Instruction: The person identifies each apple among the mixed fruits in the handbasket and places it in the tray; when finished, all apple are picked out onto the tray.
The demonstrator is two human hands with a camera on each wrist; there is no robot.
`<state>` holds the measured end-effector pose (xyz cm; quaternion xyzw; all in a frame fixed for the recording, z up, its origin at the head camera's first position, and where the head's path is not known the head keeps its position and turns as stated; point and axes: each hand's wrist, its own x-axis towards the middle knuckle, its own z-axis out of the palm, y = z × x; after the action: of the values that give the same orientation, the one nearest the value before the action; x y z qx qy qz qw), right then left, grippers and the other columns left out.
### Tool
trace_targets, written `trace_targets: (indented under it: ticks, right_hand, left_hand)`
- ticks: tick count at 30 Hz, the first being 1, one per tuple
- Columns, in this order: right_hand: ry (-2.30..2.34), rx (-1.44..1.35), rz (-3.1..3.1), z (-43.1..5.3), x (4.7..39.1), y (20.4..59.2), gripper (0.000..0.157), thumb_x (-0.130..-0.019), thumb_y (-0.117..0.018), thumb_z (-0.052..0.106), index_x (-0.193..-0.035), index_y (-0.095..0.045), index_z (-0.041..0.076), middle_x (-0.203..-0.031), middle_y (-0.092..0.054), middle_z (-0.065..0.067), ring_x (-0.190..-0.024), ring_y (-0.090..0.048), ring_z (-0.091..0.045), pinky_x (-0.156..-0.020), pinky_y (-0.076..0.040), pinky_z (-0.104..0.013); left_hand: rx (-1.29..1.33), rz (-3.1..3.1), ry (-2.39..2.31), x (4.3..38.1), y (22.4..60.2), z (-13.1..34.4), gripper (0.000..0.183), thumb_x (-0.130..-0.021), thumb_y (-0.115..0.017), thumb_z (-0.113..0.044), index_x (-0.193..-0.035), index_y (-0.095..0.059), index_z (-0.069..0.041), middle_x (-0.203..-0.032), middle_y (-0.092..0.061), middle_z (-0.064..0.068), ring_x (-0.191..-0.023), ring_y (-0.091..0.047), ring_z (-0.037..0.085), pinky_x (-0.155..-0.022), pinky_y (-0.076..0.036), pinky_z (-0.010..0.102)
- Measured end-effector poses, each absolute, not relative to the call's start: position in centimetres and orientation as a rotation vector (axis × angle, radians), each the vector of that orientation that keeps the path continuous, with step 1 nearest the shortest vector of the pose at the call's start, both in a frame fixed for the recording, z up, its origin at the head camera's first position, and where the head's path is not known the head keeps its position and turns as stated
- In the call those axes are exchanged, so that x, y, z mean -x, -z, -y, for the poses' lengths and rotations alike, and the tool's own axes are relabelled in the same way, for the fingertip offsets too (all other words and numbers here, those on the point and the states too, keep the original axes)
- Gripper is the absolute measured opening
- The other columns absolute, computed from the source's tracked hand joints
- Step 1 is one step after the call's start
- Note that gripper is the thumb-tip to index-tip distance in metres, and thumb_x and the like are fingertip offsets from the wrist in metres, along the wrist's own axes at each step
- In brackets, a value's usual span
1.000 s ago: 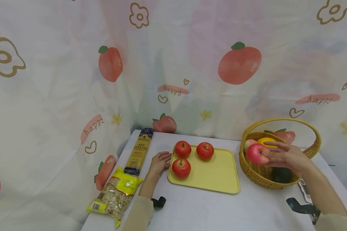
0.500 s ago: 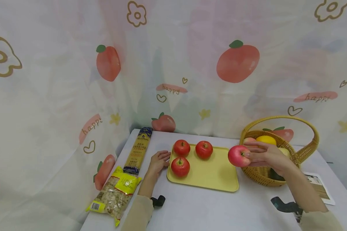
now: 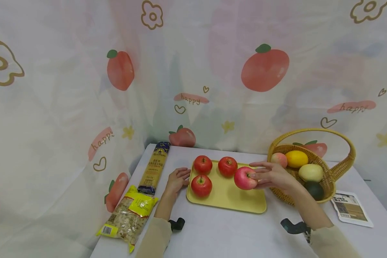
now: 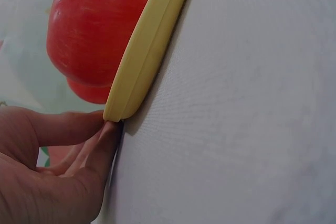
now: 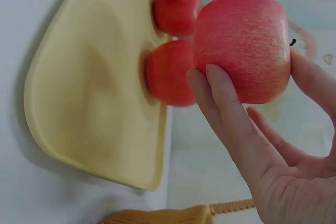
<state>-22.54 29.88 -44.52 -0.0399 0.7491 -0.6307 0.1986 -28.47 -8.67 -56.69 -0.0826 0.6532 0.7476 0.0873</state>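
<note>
My right hand (image 3: 274,175) grips a pinkish-red apple (image 3: 245,178) over the right part of a yellow tray (image 3: 232,200). In the right wrist view, fingertips press one side of that apple (image 5: 244,45) and the thumb lies at its stem end. Three red apples rest on the tray: one at the back left (image 3: 202,165), one at the back middle (image 3: 227,166) and one at the front left (image 3: 201,186). At the tray's left edge, my left hand (image 3: 175,182) pinches the rim (image 4: 118,106) with thumb and fingertips.
Right of the tray stands a wicker basket (image 3: 343,170) with a tall handle, holding a peach (image 3: 279,159), a yellow lemon-like fruit (image 3: 297,158), a pale fruit (image 3: 310,173) and a dark green fruit (image 3: 314,190). A white packet (image 3: 351,208), noodle pack (image 3: 154,168) and yellow bag (image 3: 129,216) lie at the sides.
My right hand has carried the pinkish-red apple leftward from over the basket to over the tray. The basket's fruits now show fully. My left hand stays at the tray's edge.
</note>
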Motion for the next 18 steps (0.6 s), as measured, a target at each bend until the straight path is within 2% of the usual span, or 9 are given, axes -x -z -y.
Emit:
trace_targets:
  ticks: [6,13,18]
  right_hand:
    - [1.794,0.039,-2.051,-28.3,22.9,45.6,0.073,-0.097,-0.074,0.016,-0.153,-0.036,-0.01,-0.128,-0.07,-0.018,-0.099,-0.076,-0.036,-0.094,-0.056,-0.062]
    - [1.778,0.023,-2.027,-27.3,23.1,46.7,0.072,-0.098,-0.073,0.019,-0.153,-0.037,-0.009,-0.132,-0.066,-0.018,-0.101,-0.075,-0.041,-0.094,-0.057,-0.06]
    - [1.793,-0.015,-1.998,-26.6,23.4,47.7,0.071,-0.096,-0.075,0.018,-0.151,-0.039,-0.009,-0.125,-0.069,-0.018,-0.1,-0.075,-0.042,-0.092,-0.058,-0.059]
  left_hand:
    - [0.248,-1.958,-2.216,28.4,56.5,8.5,0.067,-0.081,-0.061,0.025,-0.144,-0.054,0.003,-0.142,-0.062,0.023,-0.134,-0.059,0.035,-0.108,-0.053,0.043]
    - [0.265,-1.951,-2.227,28.5,56.6,8.5,0.065,-0.081,-0.06,0.026,-0.142,-0.055,0.003,-0.14,-0.063,0.023,-0.133,-0.061,0.035,-0.106,-0.054,0.041]
    - [0.235,-1.947,-2.245,28.5,56.6,8.6,0.065,-0.08,-0.058,0.028,-0.142,-0.054,0.006,-0.139,-0.063,0.027,-0.132,-0.06,0.037,-0.105,-0.056,0.041]
